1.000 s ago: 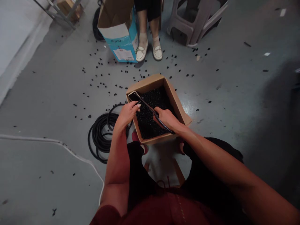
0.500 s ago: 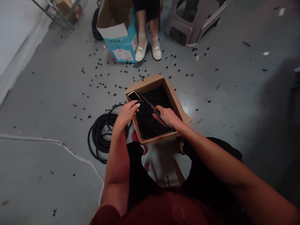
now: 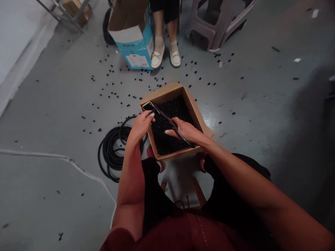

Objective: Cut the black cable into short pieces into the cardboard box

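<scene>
My left hand [image 3: 143,122] pinches the end of a black rubber hose [image 3: 154,109] over the left back part of a cardboard box. The fingers partly hide the hose. In my right hand [image 3: 184,130] is a long dark pair of scissors [image 3: 165,116], its blade reaching to the hose beside my left fingertips. My right thumb is spread away from the other fingers. Small black cut pieces [image 3: 170,139] fill the box [image 3: 197,115] below both hands. A phone [image 3: 148,106] rests in the box's back left corner.
A coil of black hose [image 3: 104,150] lies left of the box, and a white cable [image 3: 78,169] crosses the floor. Black bits are scattered around. Beyond are a blue-and-white carton [image 3: 134,52], another person's white shoes [image 3: 157,60] and a plastic stool [image 3: 209,33].
My right thumb has moved down and away from the fingers, and the scissors have opened. My left hand has shifted slightly, still with the hose in it.
</scene>
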A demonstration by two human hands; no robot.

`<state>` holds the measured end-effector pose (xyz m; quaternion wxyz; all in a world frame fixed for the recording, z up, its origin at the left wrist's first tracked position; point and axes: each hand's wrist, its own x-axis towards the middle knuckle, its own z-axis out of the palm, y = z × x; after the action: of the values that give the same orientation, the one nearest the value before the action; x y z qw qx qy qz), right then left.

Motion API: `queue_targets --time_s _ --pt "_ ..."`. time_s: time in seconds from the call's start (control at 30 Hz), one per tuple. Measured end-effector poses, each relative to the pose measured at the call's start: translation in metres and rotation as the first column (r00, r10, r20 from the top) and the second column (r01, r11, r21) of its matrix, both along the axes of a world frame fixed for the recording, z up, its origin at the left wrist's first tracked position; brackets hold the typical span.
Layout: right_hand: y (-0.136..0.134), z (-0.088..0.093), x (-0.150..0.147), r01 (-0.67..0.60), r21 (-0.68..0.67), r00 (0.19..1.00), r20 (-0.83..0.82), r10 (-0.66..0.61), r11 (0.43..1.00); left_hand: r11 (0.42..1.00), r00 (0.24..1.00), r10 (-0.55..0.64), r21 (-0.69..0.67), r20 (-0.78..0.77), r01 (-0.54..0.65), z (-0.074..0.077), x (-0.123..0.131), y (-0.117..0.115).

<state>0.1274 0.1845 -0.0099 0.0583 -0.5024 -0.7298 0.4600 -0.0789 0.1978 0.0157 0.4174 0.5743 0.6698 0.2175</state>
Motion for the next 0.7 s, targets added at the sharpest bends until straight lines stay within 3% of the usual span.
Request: queue_targets --time_s 0.27,0.7 --pt "0.0001 -0.0018 -0.0018 -0.018 0.011 1.000 0.026 0.018 1.000 0.999 0.999 -0.052 -0.002 0.016 0.052 -0.0045 0.0012 0.0010" --pt "-0.0026 -0.0040 -0.0037 0.016 -0.011 0.998 -0.065 -0.017 1.000 0.990 0.991 -0.137 -0.016 -0.010 0.137 0.0026 0.0085 -0.0001"
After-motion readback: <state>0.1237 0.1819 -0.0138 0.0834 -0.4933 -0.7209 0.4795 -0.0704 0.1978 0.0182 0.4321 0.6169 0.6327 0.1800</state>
